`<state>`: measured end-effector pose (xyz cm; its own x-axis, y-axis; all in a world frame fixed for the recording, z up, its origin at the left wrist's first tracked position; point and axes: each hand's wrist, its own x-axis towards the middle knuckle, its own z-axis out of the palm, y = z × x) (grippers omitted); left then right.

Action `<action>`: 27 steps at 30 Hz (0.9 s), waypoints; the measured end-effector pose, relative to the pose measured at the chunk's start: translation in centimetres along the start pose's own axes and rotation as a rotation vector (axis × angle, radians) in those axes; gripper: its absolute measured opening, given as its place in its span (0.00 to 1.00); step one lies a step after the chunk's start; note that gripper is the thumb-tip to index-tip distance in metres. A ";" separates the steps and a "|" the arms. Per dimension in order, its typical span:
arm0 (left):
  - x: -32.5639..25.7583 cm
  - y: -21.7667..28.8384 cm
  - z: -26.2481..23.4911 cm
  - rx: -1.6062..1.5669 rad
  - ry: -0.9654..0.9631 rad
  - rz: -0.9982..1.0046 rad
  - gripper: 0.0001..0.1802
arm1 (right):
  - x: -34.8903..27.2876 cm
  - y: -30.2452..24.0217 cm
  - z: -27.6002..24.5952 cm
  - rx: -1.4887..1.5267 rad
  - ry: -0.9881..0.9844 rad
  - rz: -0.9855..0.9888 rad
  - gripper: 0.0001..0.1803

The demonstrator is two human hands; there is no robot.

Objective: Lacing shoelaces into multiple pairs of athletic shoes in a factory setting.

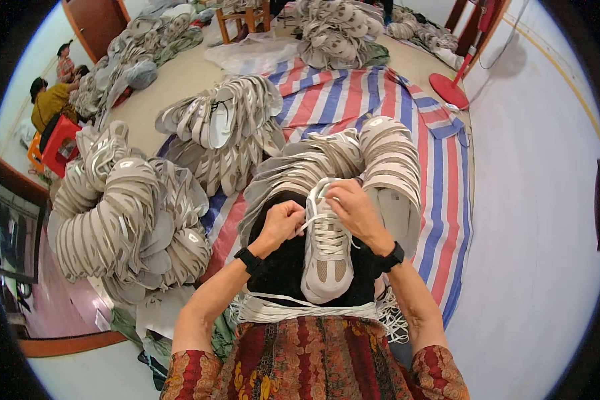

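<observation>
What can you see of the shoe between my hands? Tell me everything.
The shoe is pale off-white, with tan, mesh-looking panels near its rounded toe. Cream laces cross back and forth up its front. It lies top side up over black cloth, toe toward you, opening pointing away. Your left hand pinches a lace beside it; your right hand covers part of its upper end. Its underside is hidden.

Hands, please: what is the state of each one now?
Left hand: closed, pinching the white lace.
Right hand: at the shoe; grip cannot be told.
</observation>
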<state>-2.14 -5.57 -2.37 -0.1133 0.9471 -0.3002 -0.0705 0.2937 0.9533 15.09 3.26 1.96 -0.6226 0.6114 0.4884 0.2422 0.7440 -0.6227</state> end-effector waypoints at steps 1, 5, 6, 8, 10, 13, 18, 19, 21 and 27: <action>-0.3 0.0 0.0 -0.010 0.005 -0.002 0.06 | -0.1 0.4 0.9 0.029 -0.028 -0.063 0.04; -0.7 0.0 -0.1 -0.109 -0.087 -0.087 0.08 | -0.9 1.1 1.9 -0.033 -0.151 -0.026 0.05; -0.7 -0.2 -0.1 -0.102 -0.102 -0.070 0.08 | -0.8 1.0 1.7 -0.028 -0.181 0.000 0.05; -0.6 -0.3 -0.1 -0.101 -0.113 -0.055 0.08 | -0.7 0.7 1.6 -0.032 -0.196 0.006 0.06; -0.3 0.0 -0.1 -0.090 -0.153 -0.080 0.08 | -0.7 0.9 1.4 -0.040 -0.202 0.012 0.07; 0.0 0.4 -0.6 -0.109 -0.207 -0.122 0.07 | -0.9 1.1 1.5 -0.006 -0.207 0.029 0.09; 1.1 0.1 -0.1 0.387 -0.011 0.237 0.09 | -0.4 0.7 2.2 -0.036 -0.196 -0.111 0.11; 1.2 0.0 0.1 0.624 0.099 0.525 0.10 | -0.4 0.7 2.2 -0.034 -0.194 -0.111 0.11; 0.5 0.3 0.4 0.606 0.083 0.465 0.09 | -0.7 0.9 2.3 -0.003 -0.162 -0.044 0.09; -0.3 0.6 1.4 0.204 0.192 0.300 0.05 | -0.3 0.6 2.8 -0.134 -0.204 -0.029 0.05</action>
<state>-0.74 -5.54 -1.66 -0.2834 0.9590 0.0097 0.1894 0.0461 0.9808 13.37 2.74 -0.22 -0.7649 0.5324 0.3626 0.3101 0.7977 -0.5172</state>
